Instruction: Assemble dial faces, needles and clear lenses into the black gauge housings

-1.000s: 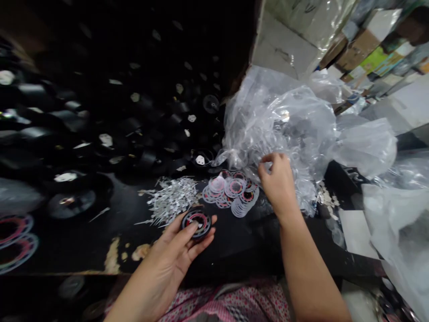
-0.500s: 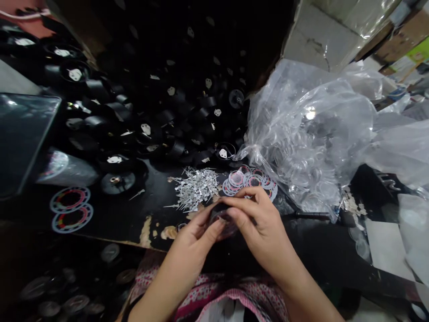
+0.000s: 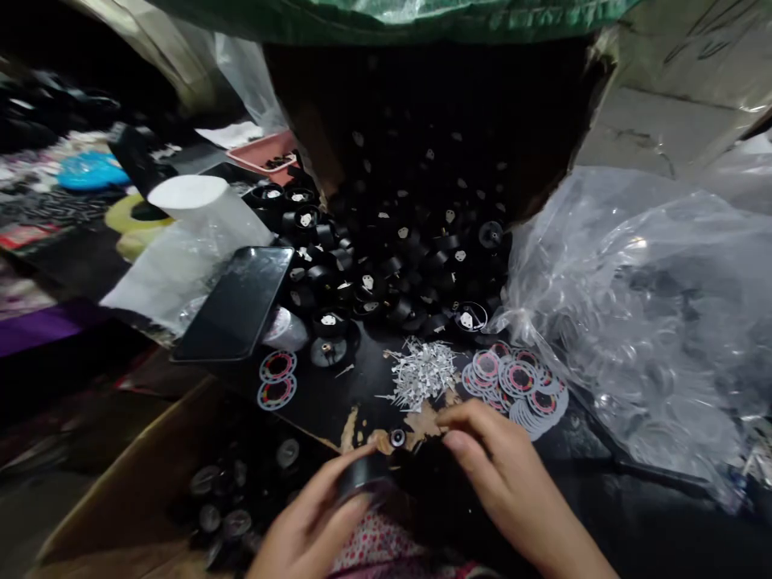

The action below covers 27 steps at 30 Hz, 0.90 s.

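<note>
My left hand (image 3: 314, 527) is closed round a small black round part (image 3: 362, 476) at the table's near edge. My right hand (image 3: 503, 474) lies just to its right with the fingers curled and the fingertips pressed together near the part; what they pinch is hidden. Beyond the hands lie a heap of small silver pointer pieces (image 3: 420, 374) and a spread of round printed dial discs (image 3: 519, 382) on the black table top (image 3: 338, 398). A tiny black ring (image 3: 397, 437) sits on the table close to my fingers.
A big pile of black round housings (image 3: 386, 265) fills the back. A dark phone (image 3: 238, 305) lies at the left on a plastic sleeve. Clear plastic bags (image 3: 651, 314) stand at the right. A cardboard box (image 3: 138, 498) with finished parts is at lower left.
The view swung left and down. My right hand came away from the plastic bag and joined the left at the black part; both hands moved towards me and lower.
</note>
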Tool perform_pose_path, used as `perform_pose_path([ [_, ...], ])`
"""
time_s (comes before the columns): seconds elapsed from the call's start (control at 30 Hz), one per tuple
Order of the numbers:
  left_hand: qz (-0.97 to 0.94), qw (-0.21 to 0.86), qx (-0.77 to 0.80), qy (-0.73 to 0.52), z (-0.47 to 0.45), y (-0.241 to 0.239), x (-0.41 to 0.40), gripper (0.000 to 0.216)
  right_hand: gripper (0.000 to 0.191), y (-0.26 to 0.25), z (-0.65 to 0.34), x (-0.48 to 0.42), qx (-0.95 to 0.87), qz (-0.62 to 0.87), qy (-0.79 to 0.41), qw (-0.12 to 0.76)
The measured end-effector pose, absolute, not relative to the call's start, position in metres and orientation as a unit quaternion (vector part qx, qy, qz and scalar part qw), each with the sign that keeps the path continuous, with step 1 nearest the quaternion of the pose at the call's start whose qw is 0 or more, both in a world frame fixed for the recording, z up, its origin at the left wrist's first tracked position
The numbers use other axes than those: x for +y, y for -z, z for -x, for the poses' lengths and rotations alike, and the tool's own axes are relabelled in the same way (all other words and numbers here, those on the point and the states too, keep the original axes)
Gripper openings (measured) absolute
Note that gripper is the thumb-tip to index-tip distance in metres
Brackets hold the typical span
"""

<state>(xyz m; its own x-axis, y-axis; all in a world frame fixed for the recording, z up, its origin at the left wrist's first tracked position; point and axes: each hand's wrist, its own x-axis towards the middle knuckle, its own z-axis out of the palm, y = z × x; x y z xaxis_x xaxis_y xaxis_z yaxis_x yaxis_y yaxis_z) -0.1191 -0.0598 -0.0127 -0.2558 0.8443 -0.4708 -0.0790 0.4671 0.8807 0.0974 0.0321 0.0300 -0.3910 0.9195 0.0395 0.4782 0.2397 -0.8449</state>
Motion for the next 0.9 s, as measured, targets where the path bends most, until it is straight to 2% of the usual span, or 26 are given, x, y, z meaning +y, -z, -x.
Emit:
perform_pose_path([
  [0.07, -0.283, 0.422, 0.745, -0.433, 0.151, 0.018, -0.08, 0.034, 0.026, -0.029, -0.104, 0.032, -0.71, 0.496, -0.397, 0.303],
  [0.17, -0.409, 0.291, 0.763, -0.406, 0.172, 0.016, -0.074, 0.039, 0.022, -0.028, -0.102, 0.031, -0.706, 0.502, -0.407, 0.288],
  [0.27, -0.503, 0.271, 0.707, -0.417, 0.166, 0.009, -0.026, 0.046, 0.017, -0.029, -0.093, 0.027, -0.736, 0.456, -0.436, 0.244],
  [0.47, -0.504, 0.227, 0.692, -0.464, 0.157, 0.02, 0.055, 0.032, 0.021, -0.026, -0.103, 0.014, -0.727, 0.49, -0.425, 0.225],
  [0.63, -0.463, 0.281, 0.683, -0.489, 0.16, 0.013, 0.053, 0.031, 0.02, -0.024, -0.102, 0.012, -0.717, 0.49, -0.449, 0.21],
  [0.77, -0.324, 0.479, 0.584, -0.57, 0.123, -0.013, 0.027, 0.031, 0.018, -0.026, -0.09, 0.018, -0.646, 0.49, -0.525, 0.261],
  [0.83, -0.261, 0.572, 0.53, -0.568, 0.098, -0.019, 0.012, 0.029, 0.032, -0.026, -0.086, 0.021, -0.599, 0.486, -0.567, 0.289],
  [0.9, -0.222, 0.617, 0.503, -0.563, 0.077, -0.017, -0.001, 0.031, 0.041, -0.027, -0.087, 0.023, -0.588, 0.496, -0.563, 0.303],
])
